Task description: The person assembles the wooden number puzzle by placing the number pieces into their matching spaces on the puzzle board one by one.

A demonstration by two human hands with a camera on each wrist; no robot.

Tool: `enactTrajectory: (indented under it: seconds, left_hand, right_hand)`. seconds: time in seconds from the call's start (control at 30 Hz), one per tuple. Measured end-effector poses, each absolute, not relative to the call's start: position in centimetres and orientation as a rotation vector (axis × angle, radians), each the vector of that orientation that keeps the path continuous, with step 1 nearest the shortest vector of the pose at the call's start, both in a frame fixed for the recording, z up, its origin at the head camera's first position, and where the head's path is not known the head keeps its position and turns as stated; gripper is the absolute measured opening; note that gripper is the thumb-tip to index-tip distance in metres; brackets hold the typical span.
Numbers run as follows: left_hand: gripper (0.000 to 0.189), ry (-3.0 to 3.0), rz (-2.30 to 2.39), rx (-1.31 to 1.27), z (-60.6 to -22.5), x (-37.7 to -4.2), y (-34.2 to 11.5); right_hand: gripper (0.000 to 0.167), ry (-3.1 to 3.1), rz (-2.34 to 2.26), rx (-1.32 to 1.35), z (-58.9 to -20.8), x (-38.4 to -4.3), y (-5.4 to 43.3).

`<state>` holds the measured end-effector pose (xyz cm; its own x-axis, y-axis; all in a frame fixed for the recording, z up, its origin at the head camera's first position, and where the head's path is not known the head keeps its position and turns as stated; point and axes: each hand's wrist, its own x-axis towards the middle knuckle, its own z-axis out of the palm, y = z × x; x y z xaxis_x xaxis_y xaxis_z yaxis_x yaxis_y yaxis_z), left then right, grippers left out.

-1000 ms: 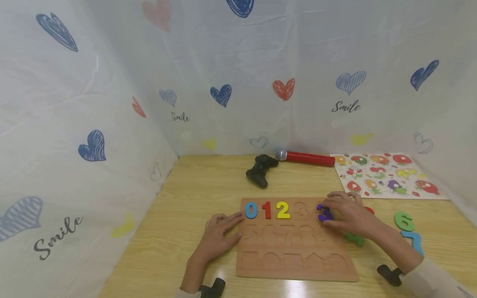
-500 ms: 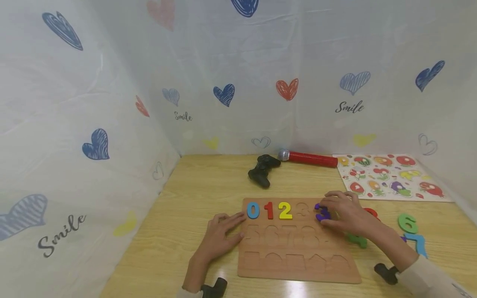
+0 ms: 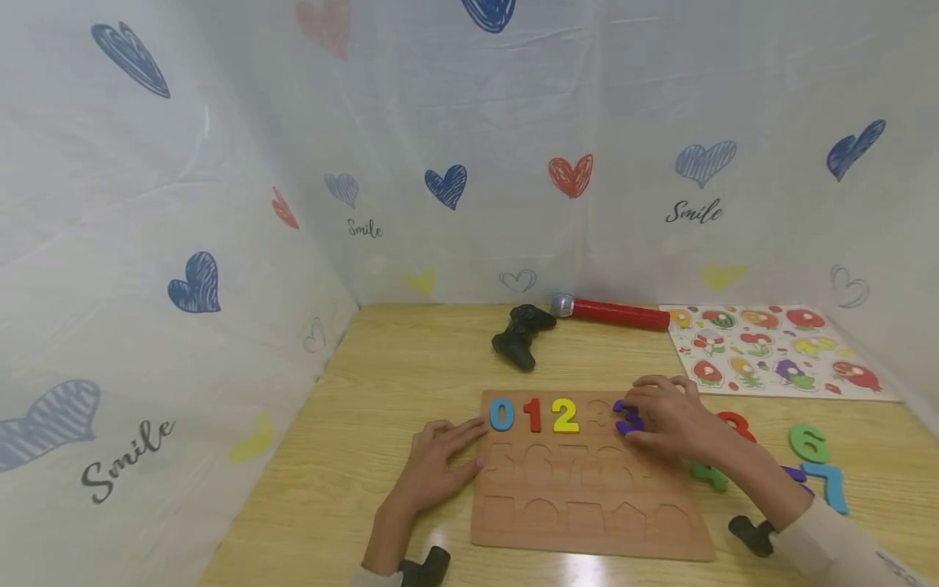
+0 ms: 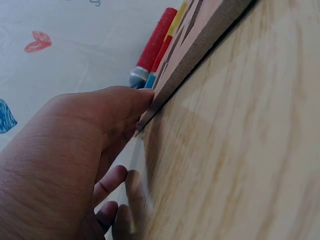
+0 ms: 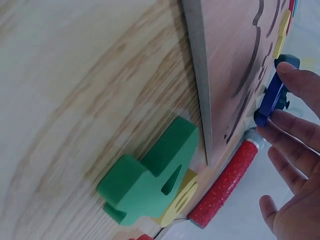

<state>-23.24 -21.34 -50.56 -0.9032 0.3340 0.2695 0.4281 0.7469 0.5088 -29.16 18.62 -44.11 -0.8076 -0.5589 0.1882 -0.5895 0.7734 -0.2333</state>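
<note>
My right hand (image 3: 671,420) pinches a purple number 3 (image 3: 628,417) between thumb and fingers, just right of the 3-shaped recess in the wooden puzzle board (image 3: 587,522). In the right wrist view the purple 3 (image 5: 272,95) is tilted and held off the board. My left hand (image 3: 436,461) rests at the board's left edge, its fingers fairly straight; in the left wrist view the thumb of the left hand (image 4: 95,130) touches the board's side. A blue 0 (image 3: 502,414), a red 1 (image 3: 532,415) and a yellow 2 (image 3: 566,416) sit in the top row.
Right of the board lie a green 4 (image 3: 710,475), a red piece (image 3: 737,425), a green 6 (image 3: 808,443), a blue 7 (image 3: 829,483) and a partly hidden purple piece (image 3: 797,477). Behind are a black game controller (image 3: 522,336), a red microphone (image 3: 616,314) and a fruit puzzle (image 3: 785,350).
My right hand has moved slightly left with the purple 3, nearer to the 3-shaped recess. The left hand stays at the board's edge. The head view has shifted slightly.
</note>
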Motion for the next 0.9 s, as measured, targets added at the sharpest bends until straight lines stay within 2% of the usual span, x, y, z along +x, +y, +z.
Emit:
enactTrajectory:
  seconds: [0.9]
  left_hand:
    - [0.049, -2.793, -0.868, -0.602, -50.6, -23.2, -21.4]
  right_hand:
    - [0.041, -2.864, 0.399, 0.96, -44.7, -30.4, 16.5]
